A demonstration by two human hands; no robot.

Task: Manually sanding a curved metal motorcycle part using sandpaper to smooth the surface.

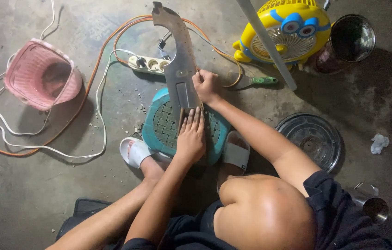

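Head view, person seated low on a bare concrete floor (29, 203). A long grey cut panel (180, 60), curved at its far end, lies across a teal stool (152, 125) with a woven top, its near end on the weave and its far end reaching out over the floor. Left hand (191, 136) lies flat, fingers extended, pressing the near end of the panel down onto the stool: not clenched, no wrap around anything. Right hand (206, 85) is at the panel's right edge with fingers curled; whether it pinches the edge or a small tool cannot be told. Two feet in white slides (136, 152) flank the stool, one on each side. Around the work: one white power strip (149, 64) just beyond the stool, partly covered by the panel; orange cable (85, 99) and white cable (99, 99) looping left; one pink basket (43, 74) well to the left, lying tilted; one yellow cartoon-faced fan (288, 32) upper right, crossed by one pale slanting pole (265, 41); one green-handled tool (261, 80) on the floor near the right hand; one dark bucket (352, 38); one round clear lid (314, 139); one metal cup (371, 203); one crumpled white scrap (379, 142). Small chips litter the floor left of the stool.
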